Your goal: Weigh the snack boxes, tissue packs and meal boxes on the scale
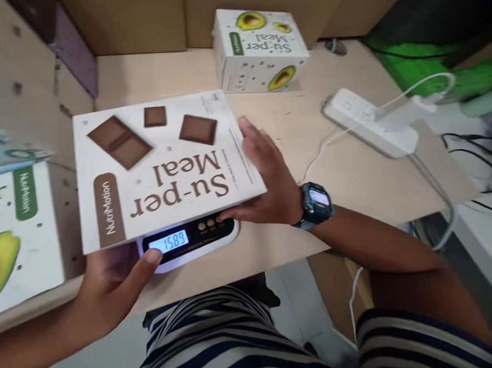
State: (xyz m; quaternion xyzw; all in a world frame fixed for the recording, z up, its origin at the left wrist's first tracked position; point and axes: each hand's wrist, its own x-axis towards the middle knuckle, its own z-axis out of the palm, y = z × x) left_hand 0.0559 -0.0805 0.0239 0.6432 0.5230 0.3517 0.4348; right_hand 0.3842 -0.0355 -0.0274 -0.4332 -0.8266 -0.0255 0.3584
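Note:
A white carton labelled "Su-per Meal" and "NutriMotion", printed with chocolate pieces, appears upside down to me. It lies over a small digital kitchen scale, covering most of it; the lit display seems to read 15.89. My right hand grips the carton's right side, fingers along the edge and thumb at the near corner. At the near left corner, my left hand holds the carton from below. Its fingers are hidden beneath, and its thumb overlaps the display's edge. Whether the carton rests fully on the scale cannot be seen.
Another white carton with avocado pictures stands at the back of the table. A larger avocado carton is close on the left. To the right lies a white power strip with plugged-in cables. Brown cardboard lines the back.

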